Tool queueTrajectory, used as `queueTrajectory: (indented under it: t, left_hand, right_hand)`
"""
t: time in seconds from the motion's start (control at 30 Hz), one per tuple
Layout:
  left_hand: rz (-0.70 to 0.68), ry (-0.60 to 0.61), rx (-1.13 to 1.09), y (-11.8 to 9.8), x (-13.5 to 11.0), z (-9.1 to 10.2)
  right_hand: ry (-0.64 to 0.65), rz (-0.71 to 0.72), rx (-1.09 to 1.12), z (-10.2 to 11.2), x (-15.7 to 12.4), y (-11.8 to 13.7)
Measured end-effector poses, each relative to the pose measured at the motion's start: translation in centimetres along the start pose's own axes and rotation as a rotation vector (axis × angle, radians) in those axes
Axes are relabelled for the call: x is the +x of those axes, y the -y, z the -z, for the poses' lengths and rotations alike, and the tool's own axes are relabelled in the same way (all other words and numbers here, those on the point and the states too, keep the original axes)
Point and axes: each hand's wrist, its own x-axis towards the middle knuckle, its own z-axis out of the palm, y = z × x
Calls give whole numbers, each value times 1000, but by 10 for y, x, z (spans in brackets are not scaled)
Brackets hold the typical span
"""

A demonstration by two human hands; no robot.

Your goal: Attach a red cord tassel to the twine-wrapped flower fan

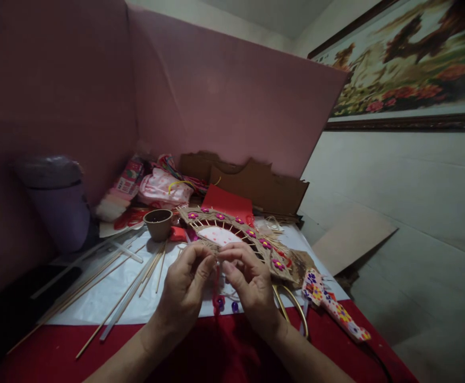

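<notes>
In the middle of the head view, my left hand [186,284] and my right hand [252,284] meet with their fingertips close together. Thumb and fingers of both are pinched at the top of a thin beaded cord [217,282]; the exact grip is too small to make out. Below them hang a dark blue bead [220,304] with red around it and a second blue bead [235,307]. Just behind my fingers lies a fan-shaped piece [250,233] of sticks and brown cloth, dotted with magenta flowers. Its lower part is hidden by my hands.
At right lie gold-handled scissors [302,314] and a flower-patterned glue gun [334,306] with its cable. Bamboo sticks [108,314] and clear glue sticks [126,300] are spread at left, near a small brown pot [158,223]. Cardboard [256,183] stands behind, beside a purple bin [60,207].
</notes>
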Motion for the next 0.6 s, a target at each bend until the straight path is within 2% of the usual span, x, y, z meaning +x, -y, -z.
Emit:
queueTrajectory:
  t: [0.13, 0.33, 0.47, 0.6]
  left_hand:
    - [10, 53, 18, 3, -2, -1]
    - [40, 28, -32, 1, -1, -1]
    - [-12, 66, 64, 2, -2, 0]
    - [31, 51, 32, 2, -1, -1]
  right_hand:
    - [87, 1, -25, 0, 0, -2]
    - [68, -18, 2, 0, 0, -4]
    - [98, -16, 0, 1, 0, -3]
    - [97, 6, -40, 1, 1, -2]
